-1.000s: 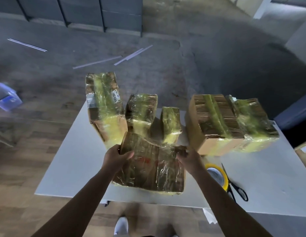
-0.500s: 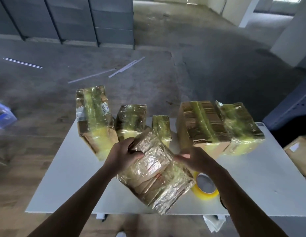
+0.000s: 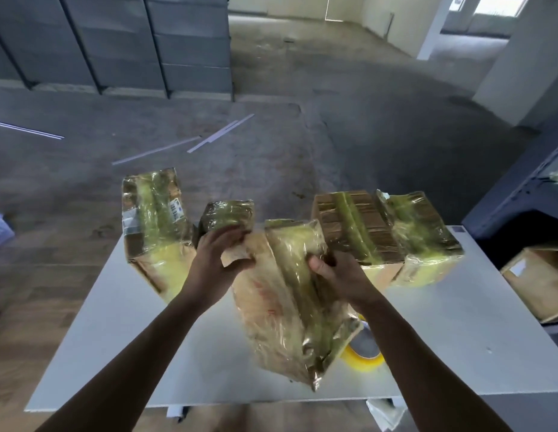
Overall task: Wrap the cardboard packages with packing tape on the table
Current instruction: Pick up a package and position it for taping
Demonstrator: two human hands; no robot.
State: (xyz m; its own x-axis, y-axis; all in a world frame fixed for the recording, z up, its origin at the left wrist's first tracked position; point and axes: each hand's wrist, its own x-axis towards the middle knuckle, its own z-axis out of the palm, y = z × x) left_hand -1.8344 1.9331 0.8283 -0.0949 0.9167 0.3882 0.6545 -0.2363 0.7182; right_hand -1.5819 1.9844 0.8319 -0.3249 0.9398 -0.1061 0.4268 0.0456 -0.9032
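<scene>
White surface (image 3: 115, 338), wrapped packages (image 3: 153, 219) lined at 12 o'clock. Gripping tilted package (image 3: 281, 307): left hand (image 3: 215, 254), right hand (image 3: 334, 269). Likely mid-wrap; next needs tape roll (image 3: 362, 364), 5 o'clock.

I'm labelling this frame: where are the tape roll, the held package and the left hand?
tape roll (image 3: 365, 364), head view, yellow rim.
held package (image 3: 287, 307), head view, taped face.
left hand (image 3: 215, 263), head view, back of hand.

Dim, daylight from far windows, wide-angle bowing, slight softness.
</scene>
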